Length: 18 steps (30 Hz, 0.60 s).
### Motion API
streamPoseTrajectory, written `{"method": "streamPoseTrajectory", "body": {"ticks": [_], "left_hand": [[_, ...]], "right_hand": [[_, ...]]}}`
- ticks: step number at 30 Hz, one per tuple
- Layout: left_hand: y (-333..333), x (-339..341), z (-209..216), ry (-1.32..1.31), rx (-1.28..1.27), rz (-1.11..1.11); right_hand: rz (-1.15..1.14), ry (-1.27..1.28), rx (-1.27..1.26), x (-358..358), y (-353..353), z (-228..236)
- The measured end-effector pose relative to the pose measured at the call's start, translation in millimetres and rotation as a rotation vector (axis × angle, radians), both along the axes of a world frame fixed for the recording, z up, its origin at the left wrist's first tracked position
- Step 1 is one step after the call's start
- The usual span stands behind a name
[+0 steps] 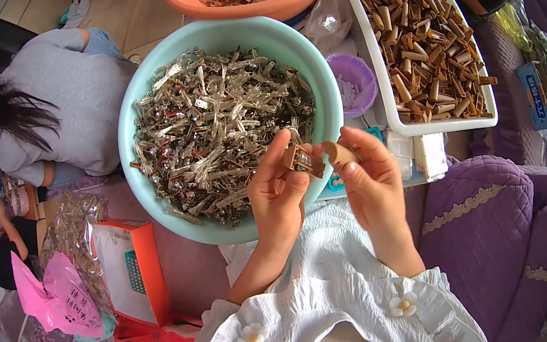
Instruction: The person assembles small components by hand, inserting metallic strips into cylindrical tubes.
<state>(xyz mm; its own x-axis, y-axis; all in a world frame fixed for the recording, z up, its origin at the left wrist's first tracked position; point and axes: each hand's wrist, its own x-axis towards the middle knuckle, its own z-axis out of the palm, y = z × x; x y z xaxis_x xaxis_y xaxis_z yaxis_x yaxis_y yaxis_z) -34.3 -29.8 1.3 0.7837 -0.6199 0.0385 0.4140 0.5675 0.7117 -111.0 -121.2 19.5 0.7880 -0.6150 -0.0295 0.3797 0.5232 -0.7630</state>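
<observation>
My left hand (pixel 276 195) pinches a small brown plastic casing (pixel 302 160) with shiny parts showing in its open side. Closed fingers of my right hand (pixel 375 187) hold a tan, curved plastic cover (pixel 339 153), just right of the casing. Whether the two pieces touch is hard to make out. Both hands are over the near right rim of a pale green basin (pixel 151 207), which is heaped with clear-wired small electrical parts (pixel 224 122).
Right of the basin stands a white tray (pixel 447 125) full of brown plastic pieces. Between them sits a purple bowl (pixel 374 88) with small white pieces. An orange basin (pixel 193 12) is at the back. Purple sofa (pixel 481 232) at right; another person (pixel 76 101) bends over at left.
</observation>
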Motion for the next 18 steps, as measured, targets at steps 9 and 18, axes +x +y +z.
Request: {"method": "streamPoseTrajectory", "body": {"ticks": [9,18], "left_hand": [[-1,-6,0,-0.1,-0.01,0.014],[-3,-7,8,-0.193,0.128,0.003]], "right_hand": [[-0.175,0.006,-0.283,10,27,-11],[-0.22,0.166,-0.664,9,17,-16]]}}
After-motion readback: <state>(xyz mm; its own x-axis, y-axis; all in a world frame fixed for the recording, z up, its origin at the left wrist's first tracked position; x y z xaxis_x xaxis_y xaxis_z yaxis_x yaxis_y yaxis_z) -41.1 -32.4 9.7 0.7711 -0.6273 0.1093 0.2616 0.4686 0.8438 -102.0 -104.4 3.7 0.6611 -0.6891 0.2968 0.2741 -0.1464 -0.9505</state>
